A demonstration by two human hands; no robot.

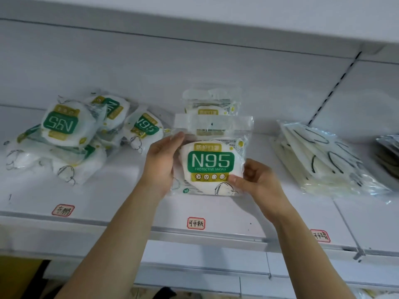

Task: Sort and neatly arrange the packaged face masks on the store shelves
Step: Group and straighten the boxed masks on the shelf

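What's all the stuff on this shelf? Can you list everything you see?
held N95 pack: one, white with green label, upright at shelf middle
upright N95 packs: at least two, behind it
loose N95 packs: a jumbled heap, count unclear, left
flat mask packs: a leaning stack, cream with black loops, right
price tags: three, red-bordered, shelf front
shelf: white
left hand: holds pack's left edge
right hand: pinches pack's lower right corner

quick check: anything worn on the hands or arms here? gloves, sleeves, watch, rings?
Nothing visible. The left hand and right hand are bare, with no gloves and no rings that show. Both forearms are bare to the frame's bottom edge: no sleeves, watch or wristband in view.
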